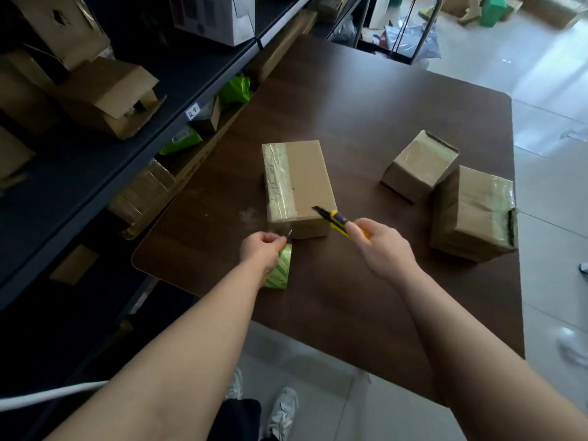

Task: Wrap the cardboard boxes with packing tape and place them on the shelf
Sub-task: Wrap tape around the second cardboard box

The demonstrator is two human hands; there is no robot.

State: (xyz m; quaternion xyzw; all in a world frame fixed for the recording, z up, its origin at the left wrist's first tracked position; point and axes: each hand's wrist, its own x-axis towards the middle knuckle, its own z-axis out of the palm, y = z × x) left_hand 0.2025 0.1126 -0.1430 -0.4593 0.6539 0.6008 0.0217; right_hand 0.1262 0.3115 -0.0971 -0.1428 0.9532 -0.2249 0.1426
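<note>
At 1 o'clock of left grip (261,248): box (299,186), long axis 12–6. Left pinches tape roll (281,268); right grip (380,246) clasps knife (334,220).

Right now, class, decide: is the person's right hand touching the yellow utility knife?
Touching. The head view shows the right hand curled round the handle of the yellow utility knife, whose tip points toward the middle box.

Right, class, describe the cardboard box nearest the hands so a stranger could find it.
Find the dark brown table beside the black shelving. A small taped box and a larger one sit together by its right edge; the target box lies alone mid-table, at the utility knife's tip. Only it is mostly bare cardboard, with one tape strip down its left side.
</note>
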